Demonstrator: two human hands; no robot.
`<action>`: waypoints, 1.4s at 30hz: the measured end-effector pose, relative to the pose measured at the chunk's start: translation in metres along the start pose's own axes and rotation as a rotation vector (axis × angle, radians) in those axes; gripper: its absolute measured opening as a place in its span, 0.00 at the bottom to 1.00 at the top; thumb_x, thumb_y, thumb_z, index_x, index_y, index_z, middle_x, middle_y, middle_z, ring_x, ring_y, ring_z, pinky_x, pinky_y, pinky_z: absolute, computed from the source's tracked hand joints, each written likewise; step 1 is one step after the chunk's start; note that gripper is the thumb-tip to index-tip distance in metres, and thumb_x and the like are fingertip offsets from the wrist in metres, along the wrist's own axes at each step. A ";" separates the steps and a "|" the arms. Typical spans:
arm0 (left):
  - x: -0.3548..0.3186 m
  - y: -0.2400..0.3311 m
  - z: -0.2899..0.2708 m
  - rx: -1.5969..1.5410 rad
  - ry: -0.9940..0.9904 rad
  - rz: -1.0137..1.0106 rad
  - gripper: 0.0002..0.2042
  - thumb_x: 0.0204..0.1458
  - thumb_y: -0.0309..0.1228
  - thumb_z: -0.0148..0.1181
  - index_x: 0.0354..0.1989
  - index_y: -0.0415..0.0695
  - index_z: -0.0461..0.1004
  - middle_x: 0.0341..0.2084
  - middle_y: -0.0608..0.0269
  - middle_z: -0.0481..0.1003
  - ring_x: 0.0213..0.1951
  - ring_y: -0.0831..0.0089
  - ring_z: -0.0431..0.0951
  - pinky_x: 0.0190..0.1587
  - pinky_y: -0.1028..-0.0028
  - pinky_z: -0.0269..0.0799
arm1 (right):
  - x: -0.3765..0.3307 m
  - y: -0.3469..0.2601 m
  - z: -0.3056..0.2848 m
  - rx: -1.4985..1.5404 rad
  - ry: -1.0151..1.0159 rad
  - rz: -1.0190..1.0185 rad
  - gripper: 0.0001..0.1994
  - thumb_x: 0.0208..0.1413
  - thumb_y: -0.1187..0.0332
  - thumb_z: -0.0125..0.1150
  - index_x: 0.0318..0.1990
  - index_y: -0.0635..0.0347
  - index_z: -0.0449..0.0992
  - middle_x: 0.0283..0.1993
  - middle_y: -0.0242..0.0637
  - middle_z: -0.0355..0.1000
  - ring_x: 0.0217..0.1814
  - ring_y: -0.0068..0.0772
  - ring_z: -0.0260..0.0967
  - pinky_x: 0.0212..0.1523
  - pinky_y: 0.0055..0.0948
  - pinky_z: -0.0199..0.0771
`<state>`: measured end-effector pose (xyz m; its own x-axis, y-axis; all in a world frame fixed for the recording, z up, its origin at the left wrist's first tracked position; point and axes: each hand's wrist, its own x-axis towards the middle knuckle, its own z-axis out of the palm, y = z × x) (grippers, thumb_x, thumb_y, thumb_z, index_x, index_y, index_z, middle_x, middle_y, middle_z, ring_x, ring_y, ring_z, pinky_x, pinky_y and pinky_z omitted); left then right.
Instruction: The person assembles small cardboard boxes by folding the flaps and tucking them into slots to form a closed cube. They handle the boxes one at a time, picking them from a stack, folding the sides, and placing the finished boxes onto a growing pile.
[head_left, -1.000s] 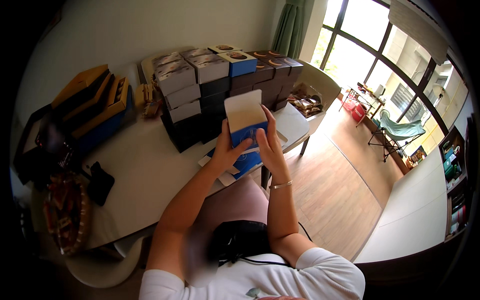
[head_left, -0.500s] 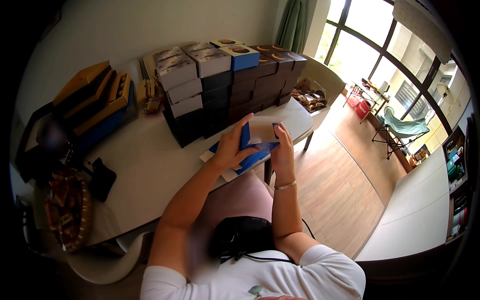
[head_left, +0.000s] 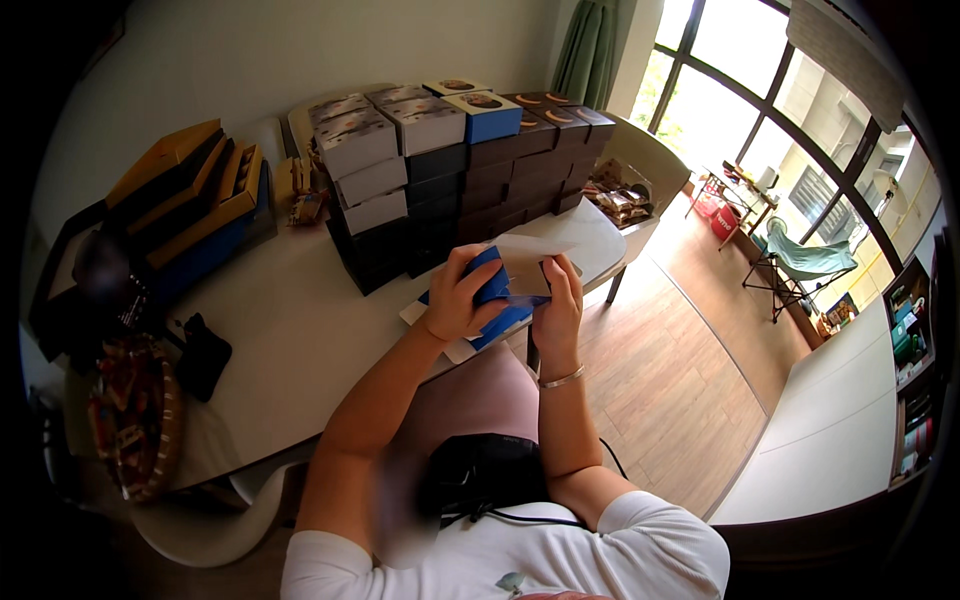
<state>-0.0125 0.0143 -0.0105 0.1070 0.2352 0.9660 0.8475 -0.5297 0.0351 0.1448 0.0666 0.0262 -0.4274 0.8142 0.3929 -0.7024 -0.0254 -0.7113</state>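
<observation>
A small blue box (head_left: 497, 292) with a white flap (head_left: 528, 250) is held above the near edge of the white table (head_left: 290, 330). My left hand (head_left: 458, 295) wraps around its left side and top. The fingers of my right hand (head_left: 556, 305) press on its right side under the flap. The box is tilted, flap pointing away from me. Some white sheets lie under the box on the table edge.
Stacks of grey, dark and blue boxes (head_left: 440, 160) stand behind the hands. Yellow and blue flat boxes (head_left: 190, 200) lie at the left. A small black pouch (head_left: 203, 355) and a round basket (head_left: 135, 420) sit near the left edge. Wooden floor lies at the right.
The blue box was upright with its white flap raised; it has come down toward the table and tilted, and both hands have closed around it.
</observation>
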 end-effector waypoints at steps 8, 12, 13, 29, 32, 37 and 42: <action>0.029 0.031 -0.008 -0.060 -0.103 -0.137 0.29 0.44 0.47 0.71 0.54 0.48 0.72 0.40 0.55 0.73 0.34 0.57 0.79 0.34 0.65 0.77 | -0.001 -0.005 -0.002 0.016 0.010 0.007 0.12 0.66 0.69 0.46 0.50 0.62 0.73 0.45 0.30 0.72 0.45 0.18 0.67 0.46 0.20 0.68; 0.031 0.029 -0.007 -0.270 -0.133 -0.297 0.25 0.48 0.36 0.71 0.55 0.45 0.70 0.40 0.55 0.72 0.35 0.62 0.77 0.37 0.69 0.73 | 0.003 -0.005 -0.007 -0.052 -0.033 0.026 0.12 0.66 0.69 0.47 0.51 0.62 0.73 0.45 0.30 0.72 0.46 0.18 0.68 0.46 0.20 0.69; 0.031 0.027 -0.006 -0.318 -0.120 -0.313 0.25 0.48 0.35 0.70 0.54 0.45 0.71 0.40 0.56 0.71 0.35 0.63 0.77 0.38 0.70 0.73 | 0.003 -0.005 -0.007 -0.063 -0.039 0.035 0.12 0.66 0.68 0.48 0.52 0.61 0.73 0.45 0.30 0.72 0.46 0.18 0.68 0.46 0.19 0.69; 0.029 0.020 -0.009 -0.786 -0.199 -0.777 0.10 0.64 0.36 0.51 0.47 0.45 0.71 0.42 0.68 0.65 0.41 0.82 0.68 0.42 0.81 0.68 | 0.011 -0.002 -0.024 0.104 0.027 0.199 0.12 0.64 0.72 0.50 0.49 0.68 0.76 0.44 0.35 0.76 0.43 0.21 0.74 0.42 0.20 0.75; 0.031 0.019 -0.002 -0.765 -0.129 -0.704 0.13 0.59 0.35 0.60 0.50 0.45 0.72 0.44 0.66 0.66 0.37 0.81 0.69 0.38 0.80 0.69 | 0.012 0.000 -0.022 0.088 0.075 0.155 0.11 0.63 0.74 0.50 0.47 0.68 0.77 0.41 0.35 0.77 0.39 0.21 0.75 0.38 0.20 0.76; 0.033 0.026 -0.001 -0.391 -0.257 -0.558 0.42 0.34 0.44 0.79 0.60 0.48 0.64 0.55 0.61 0.62 0.48 0.66 0.75 0.45 0.67 0.77 | 0.016 0.002 -0.024 0.070 0.219 0.026 0.11 0.62 0.74 0.52 0.46 0.69 0.77 0.39 0.36 0.77 0.36 0.23 0.76 0.35 0.20 0.79; 0.036 0.037 -0.002 -0.172 -0.356 -0.497 0.58 0.18 0.49 0.84 0.64 0.49 0.57 0.57 0.57 0.62 0.50 0.56 0.76 0.47 0.64 0.77 | 0.014 -0.001 -0.022 0.069 0.304 -0.014 0.10 0.61 0.75 0.52 0.45 0.69 0.77 0.39 0.36 0.77 0.37 0.24 0.76 0.37 0.20 0.79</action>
<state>0.0218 0.0014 0.0263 -0.0864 0.7272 0.6809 0.7481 -0.4040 0.5264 0.1515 0.0908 0.0197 -0.2352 0.9505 0.2030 -0.7482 -0.0437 -0.6620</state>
